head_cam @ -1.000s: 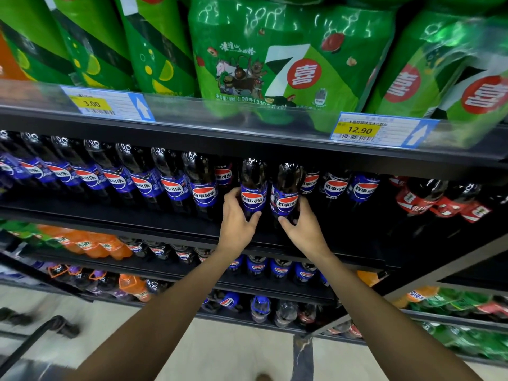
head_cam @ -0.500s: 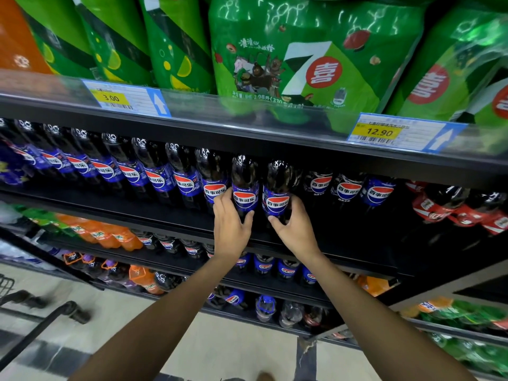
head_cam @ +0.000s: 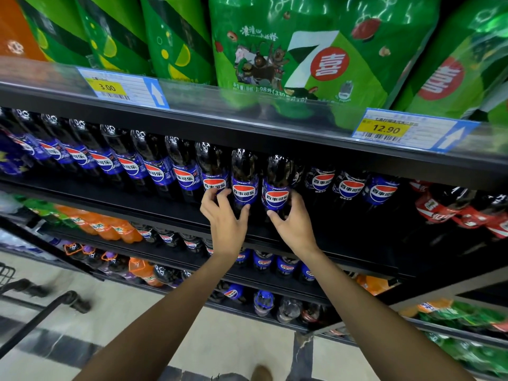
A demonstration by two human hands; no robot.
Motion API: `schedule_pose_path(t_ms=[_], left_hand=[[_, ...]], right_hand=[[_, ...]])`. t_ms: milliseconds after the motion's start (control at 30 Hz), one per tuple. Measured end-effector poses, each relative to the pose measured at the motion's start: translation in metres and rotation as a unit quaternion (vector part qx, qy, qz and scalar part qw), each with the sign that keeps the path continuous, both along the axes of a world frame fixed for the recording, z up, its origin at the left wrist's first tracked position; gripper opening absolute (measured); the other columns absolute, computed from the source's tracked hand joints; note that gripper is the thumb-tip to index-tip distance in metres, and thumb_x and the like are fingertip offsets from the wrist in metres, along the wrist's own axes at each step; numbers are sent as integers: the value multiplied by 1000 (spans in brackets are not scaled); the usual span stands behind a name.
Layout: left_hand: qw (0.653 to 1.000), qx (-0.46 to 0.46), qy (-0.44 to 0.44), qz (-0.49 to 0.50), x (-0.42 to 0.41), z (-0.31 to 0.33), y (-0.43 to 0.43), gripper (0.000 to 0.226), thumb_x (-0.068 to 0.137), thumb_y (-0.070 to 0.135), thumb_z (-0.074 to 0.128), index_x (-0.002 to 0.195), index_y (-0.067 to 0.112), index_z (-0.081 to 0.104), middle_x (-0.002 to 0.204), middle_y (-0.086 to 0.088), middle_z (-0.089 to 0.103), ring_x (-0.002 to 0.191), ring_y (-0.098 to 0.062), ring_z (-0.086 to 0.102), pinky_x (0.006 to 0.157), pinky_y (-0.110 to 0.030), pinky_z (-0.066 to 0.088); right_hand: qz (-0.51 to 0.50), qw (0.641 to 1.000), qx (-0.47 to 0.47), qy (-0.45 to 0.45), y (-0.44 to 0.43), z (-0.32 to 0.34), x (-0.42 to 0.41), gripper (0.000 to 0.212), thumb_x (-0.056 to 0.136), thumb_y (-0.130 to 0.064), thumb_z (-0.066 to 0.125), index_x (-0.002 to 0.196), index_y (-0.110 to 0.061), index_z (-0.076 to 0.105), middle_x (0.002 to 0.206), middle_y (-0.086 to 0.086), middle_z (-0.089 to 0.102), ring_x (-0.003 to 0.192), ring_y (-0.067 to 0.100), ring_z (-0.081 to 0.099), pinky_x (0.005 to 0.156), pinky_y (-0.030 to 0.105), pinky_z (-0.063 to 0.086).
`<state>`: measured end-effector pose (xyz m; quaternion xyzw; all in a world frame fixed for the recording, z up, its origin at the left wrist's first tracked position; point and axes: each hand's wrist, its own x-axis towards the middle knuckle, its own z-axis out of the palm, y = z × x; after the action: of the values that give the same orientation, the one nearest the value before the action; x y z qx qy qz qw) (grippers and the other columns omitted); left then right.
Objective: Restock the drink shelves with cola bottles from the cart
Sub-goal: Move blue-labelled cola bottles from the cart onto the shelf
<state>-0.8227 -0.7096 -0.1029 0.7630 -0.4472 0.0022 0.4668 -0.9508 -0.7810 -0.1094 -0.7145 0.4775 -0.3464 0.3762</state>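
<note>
Left hand (head_cam: 224, 222): curled round left cola bottle (head_cam: 244, 171)
Right hand (head_cam: 297, 228): curled round right cola bottle (head_cam: 276, 174)
Place: both upright, side by side, shelf (head_cam: 132, 198) front
Sides: cola row (head_cam: 156, 171) left, red bottles (head_cam: 437, 210) right
Above: top shelf edge (head_cam: 247, 125) hiding caps

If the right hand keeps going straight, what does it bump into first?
The cola bottle it grips. The right hand would probably just push it deeper along the shelf; depth behind is unclear.

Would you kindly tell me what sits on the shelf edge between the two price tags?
Nothing: in the head view the clear strip runs bare between the 3.00 tag and the 12.90 tag.
</note>
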Motion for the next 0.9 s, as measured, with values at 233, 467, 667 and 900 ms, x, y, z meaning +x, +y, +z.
schedule_pose_path(t_ms=[233,467,667,900], left_hand=[[998,27,-12,55,-5,7,-10,43,81,21,77,110,-2,54,126,-24,41,113,-38,39,80,-43,49],[998,39,-5,58,-6,7,-11,43,82,22,76,112,-1,55,126,-24,42,114,-38,39,83,-42,49],[999,38,10,19,-3,8,-2,42,84,17,73,116,-1,52,128,-19,40,117,-32,36,84,-42,51],[995,73,-64,-25,17,16,29,36,88,22,69,113,1,55,119,-15,49,108,-29,48,78,-42,52]], right_hand=[[-28,1000,-13,-4,0,3,3,58,82,-22,76,132,-17,45,121,-10,46,111,2,45,95,37,51],[-36,999,-24,28,-1,6,2,60,81,-25,76,132,-16,46,126,-4,48,111,4,46,87,25,47],[-42,998,29,26,-3,7,1,59,81,-29,76,132,-20,47,127,-6,54,114,7,51,90,24,42],[-104,991,-1,87,24,13,-4,47,87,-43,66,120,-14,52,119,-3,54,102,14,57,74,28,44]])
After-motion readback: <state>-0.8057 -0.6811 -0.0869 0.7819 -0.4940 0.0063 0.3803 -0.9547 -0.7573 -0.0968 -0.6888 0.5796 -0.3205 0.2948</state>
